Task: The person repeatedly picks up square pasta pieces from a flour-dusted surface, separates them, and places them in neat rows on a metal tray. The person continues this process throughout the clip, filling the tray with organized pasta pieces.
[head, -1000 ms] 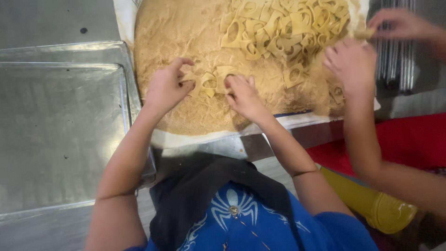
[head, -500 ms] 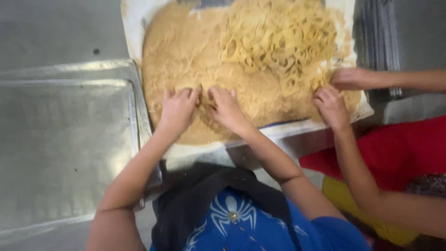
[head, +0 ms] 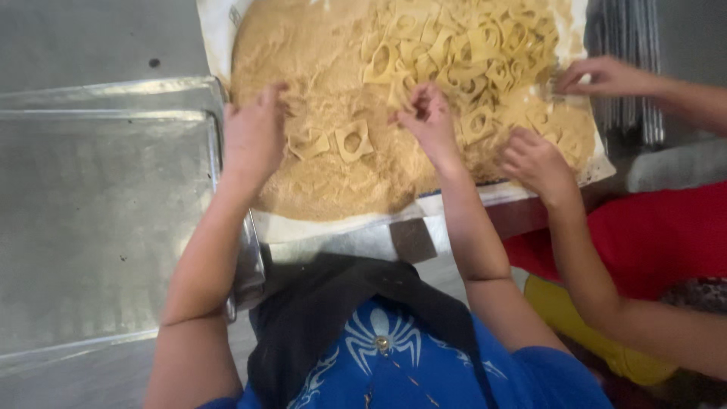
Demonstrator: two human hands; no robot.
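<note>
Over a crumb-covered tray (head: pixel 227 30), the left hand (head: pixel 254 136) rests spread beside two coated dough rings (head: pixel 333 142) while the right hand (head: pixel 428 117) pinches another (a large pile (head: pixel 469 53) remains; the metal tray (head: pixel 91 212) holds none).

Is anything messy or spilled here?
Nothing looks spilled. The crumbs stay on the white sheet, with cut dough shapes scattered unevenly, most heaped at the far right. The left hand and right hand rest among them. The metal tray sits alongside.
</note>
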